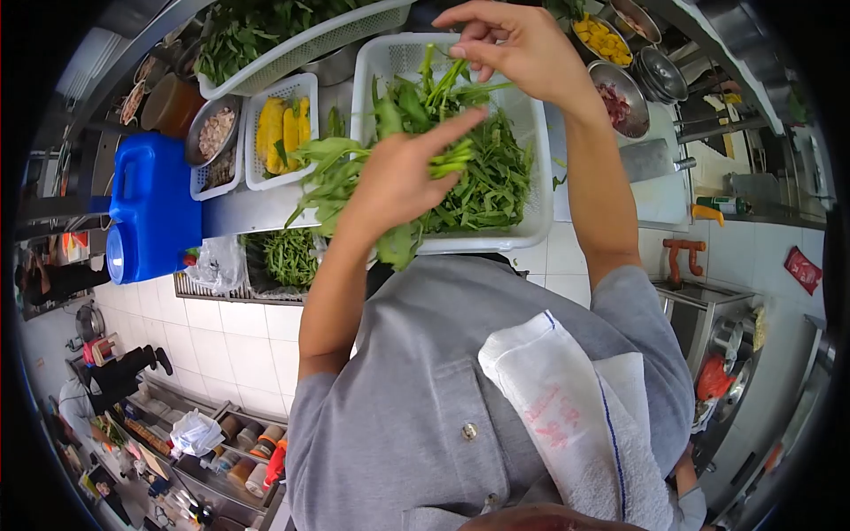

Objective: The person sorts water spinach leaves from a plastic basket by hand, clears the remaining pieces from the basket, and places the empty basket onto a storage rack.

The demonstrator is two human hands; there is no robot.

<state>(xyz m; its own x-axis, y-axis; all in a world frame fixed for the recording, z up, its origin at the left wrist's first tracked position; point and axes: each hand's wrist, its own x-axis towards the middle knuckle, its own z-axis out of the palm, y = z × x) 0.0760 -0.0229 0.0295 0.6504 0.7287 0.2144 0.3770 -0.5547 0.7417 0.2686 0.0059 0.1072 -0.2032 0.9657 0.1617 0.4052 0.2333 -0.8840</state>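
My left hand (403, 181) is wrapped round a bunch of long-stemmed leafy greens (332, 168), whose leaves hang out to the left and below. Its index finger points across toward the right. Above and to the right, my right hand (522, 53) is closed in a pinch at the tips of some green stems (434, 80); its fingertips partly hide them. Both hands are over a white plastic basket (536, 217) that holds a heap of loose green leaves (496, 177).
A second basket of greens (266, 35) stands behind. To the left are a small basket of yellow corn-like pieces (282, 133), a bowl of chopped meat (215, 133) and a blue jug (155, 203). On the right, a cleaver (646, 161) lies on a cutting board (660, 199).
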